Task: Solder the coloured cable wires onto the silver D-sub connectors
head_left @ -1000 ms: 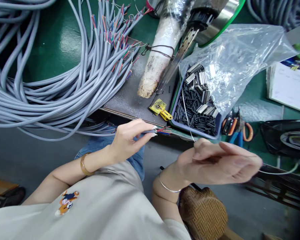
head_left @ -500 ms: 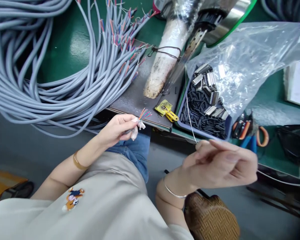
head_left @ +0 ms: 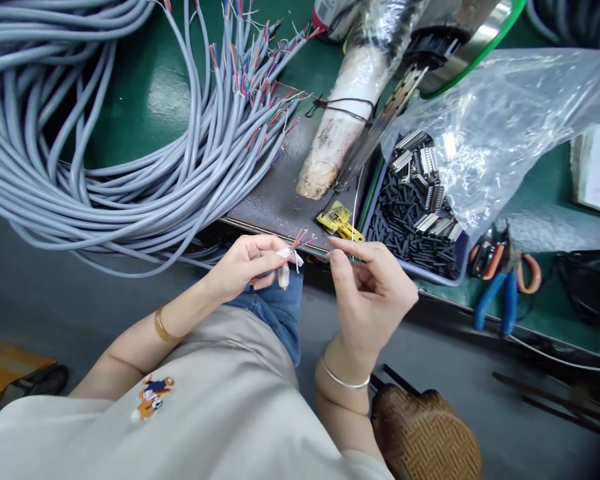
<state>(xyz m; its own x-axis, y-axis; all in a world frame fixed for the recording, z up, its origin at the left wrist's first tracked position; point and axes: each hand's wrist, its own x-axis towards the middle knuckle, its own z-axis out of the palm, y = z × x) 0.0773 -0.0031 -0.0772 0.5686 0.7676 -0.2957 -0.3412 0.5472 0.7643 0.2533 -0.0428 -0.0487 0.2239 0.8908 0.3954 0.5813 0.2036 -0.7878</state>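
Observation:
My left hand [head_left: 250,265] pinches the end of a cable, most of it hidden by the fingers. Thin coloured wires [head_left: 304,239] fan out past the thumb, and white wrapping [head_left: 283,275] shows about the fingertips. Just to the right, my right hand [head_left: 373,287] is raised with thumb and forefinger close to the wire tips, not touching them. A thin white strand [head_left: 357,203], perhaps solder wire, runs down from the soldering stand into its curled fingers. Behind the hands, a yellow clip-like tool [head_left: 344,225] lies near the bench edge.
Many grey cables [head_left: 170,193] with stripped ends cover the bench's left. A wrapped white tube [head_left: 333,133] juts forward. The blue tray [head_left: 450,279] holds black sleeves and metal connectors, under a plastic bag [head_left: 510,120]. Pliers [head_left: 507,293] overhang the edge; a stool [head_left: 427,433] stands below.
My right hand has swung left, from below the tray to beside the wire ends, and the white strand has shifted with it. My left hand keeps its hold on the cable.

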